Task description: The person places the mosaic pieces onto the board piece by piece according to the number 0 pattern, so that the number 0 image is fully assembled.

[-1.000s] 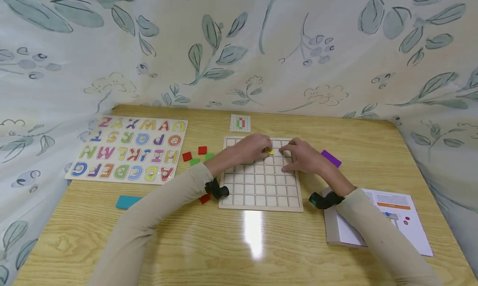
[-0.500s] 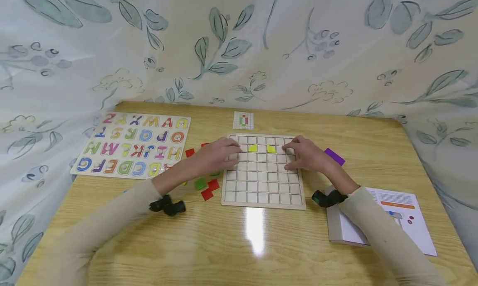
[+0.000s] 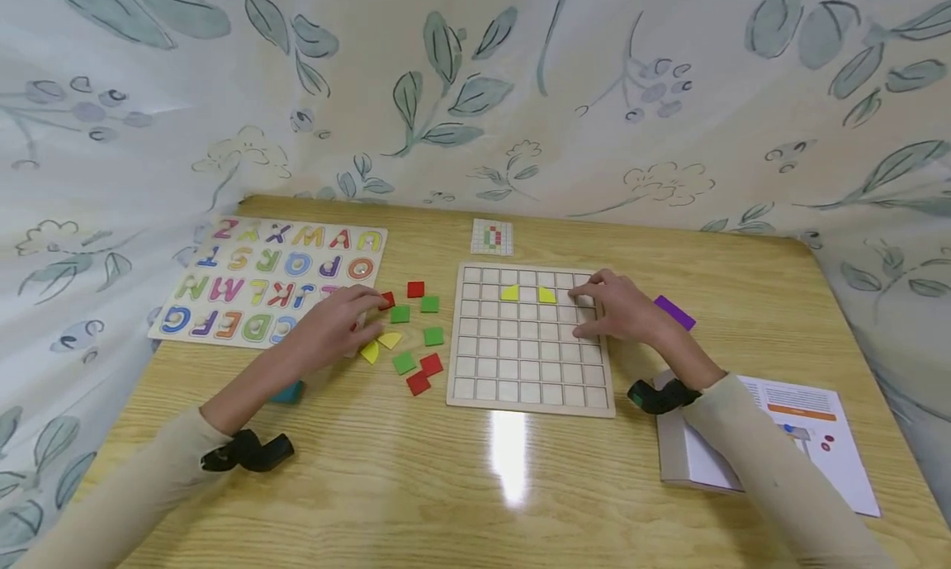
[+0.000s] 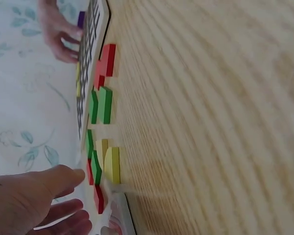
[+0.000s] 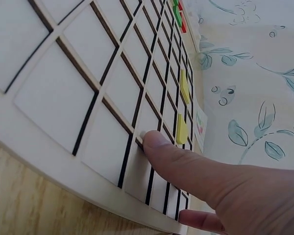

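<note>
A wooden grid board (image 3: 454, 346) lies mid-table, with two yellow curved-edge tiles (image 3: 509, 292) in cells of its upper rows. My right hand (image 3: 622, 309) rests at the board's right side; in the right wrist view its thumb (image 5: 159, 142) touches the grid and it holds nothing. Left of the board are loose green tiles (image 3: 433, 336), red tiles (image 3: 431, 364) and two yellow tiles (image 3: 390, 339). My left hand (image 3: 334, 331) hovers beside them, over the alphabet board's right edge. The left wrist view shows its fingers apart from the tiles, with nothing held.
The alphabet puzzle board (image 3: 245, 292) lies at the left. Behind the grid stands a small pattern card (image 3: 492, 237). A purple block (image 3: 674, 312) and a white box (image 3: 802, 453) are on the right. A teal block (image 3: 287, 393) sits partly behind the left forearm.
My left hand has let go of a yellow tile on the grid and moved left to the loose tiles. The right hand stays at the board's right side. The view has shifted slightly.
</note>
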Motion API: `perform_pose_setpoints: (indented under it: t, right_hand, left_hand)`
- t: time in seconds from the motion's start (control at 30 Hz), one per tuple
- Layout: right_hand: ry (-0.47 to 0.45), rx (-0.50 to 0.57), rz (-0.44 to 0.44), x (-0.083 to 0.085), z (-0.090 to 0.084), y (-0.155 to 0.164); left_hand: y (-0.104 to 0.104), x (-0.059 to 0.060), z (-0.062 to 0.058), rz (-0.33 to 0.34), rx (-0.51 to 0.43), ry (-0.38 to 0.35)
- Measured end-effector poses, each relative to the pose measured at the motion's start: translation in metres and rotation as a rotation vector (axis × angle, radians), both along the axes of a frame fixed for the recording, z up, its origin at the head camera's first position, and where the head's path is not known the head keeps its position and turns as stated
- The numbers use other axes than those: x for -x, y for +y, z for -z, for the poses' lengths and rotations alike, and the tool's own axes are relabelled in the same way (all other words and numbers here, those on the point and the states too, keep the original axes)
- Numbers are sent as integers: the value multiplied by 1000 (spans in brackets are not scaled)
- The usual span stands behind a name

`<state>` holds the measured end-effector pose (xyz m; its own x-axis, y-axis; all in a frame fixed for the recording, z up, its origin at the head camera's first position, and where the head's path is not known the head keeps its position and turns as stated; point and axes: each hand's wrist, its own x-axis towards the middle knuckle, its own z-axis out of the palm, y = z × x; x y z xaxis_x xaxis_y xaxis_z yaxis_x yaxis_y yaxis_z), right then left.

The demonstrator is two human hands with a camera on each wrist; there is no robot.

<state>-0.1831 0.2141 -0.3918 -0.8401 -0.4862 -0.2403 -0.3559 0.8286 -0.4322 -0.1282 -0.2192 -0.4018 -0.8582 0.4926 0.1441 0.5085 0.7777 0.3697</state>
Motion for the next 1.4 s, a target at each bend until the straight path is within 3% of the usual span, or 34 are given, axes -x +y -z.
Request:
perform_pose_setpoints:
  t: [0.17,0.4,0.87,1.03,1.4]
  right_hand:
    - [7,1,-8,-2,-2,0]
    - [9,2,-17,-2,-1,1]
    - [16,-11,-55,-2,-3,3]
    - [25,-10,-62,-3,-6,3]
    - [11,-14,-43,-2,-6,3]
  left_hand:
    - [0,8,0,-4,6,30]
    - [1,17,-1,-36,33,-62]
    - [1,26,0,-40,47,-123]
    - [5,28,0,-28,85,-99]
    - [3,33,0,-40,58,-82]
